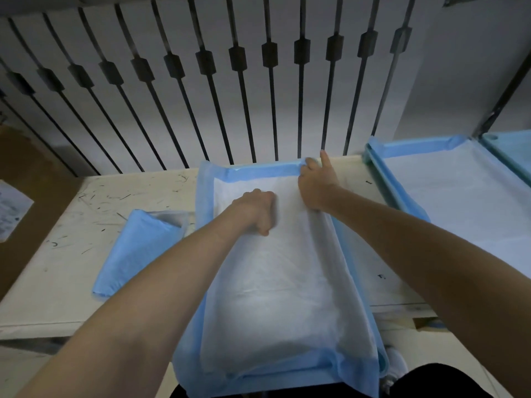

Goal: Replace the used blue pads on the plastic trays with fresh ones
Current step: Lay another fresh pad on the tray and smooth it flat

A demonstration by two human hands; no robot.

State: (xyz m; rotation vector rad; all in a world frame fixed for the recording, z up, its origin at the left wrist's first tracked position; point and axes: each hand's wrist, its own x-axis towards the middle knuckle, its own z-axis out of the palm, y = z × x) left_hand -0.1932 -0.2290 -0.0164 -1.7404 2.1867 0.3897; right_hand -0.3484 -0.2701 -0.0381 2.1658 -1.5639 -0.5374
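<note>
A pad with a white middle and blue border point(275, 282) is spread over a tray in front of me, and the tray itself is hidden under it. My left hand point(255, 209) rests as a fist on the pad's white middle, pressing down. At the far right corner my right hand point(316, 182) pinches the blue edge, forefinger stretched out. A folded blue pad point(138, 248) lies on the table to the left. A second tray point(370, 159), lined with a pad point(459, 196), sits at the right.
The white table point(86, 225) is scuffed with dark marks. Black vertical bars point(244, 96) stand behind it against a white wall. A brown cardboard box point(26, 196) sits at far left. Another teal tray edge point(511, 150) shows at far right.
</note>
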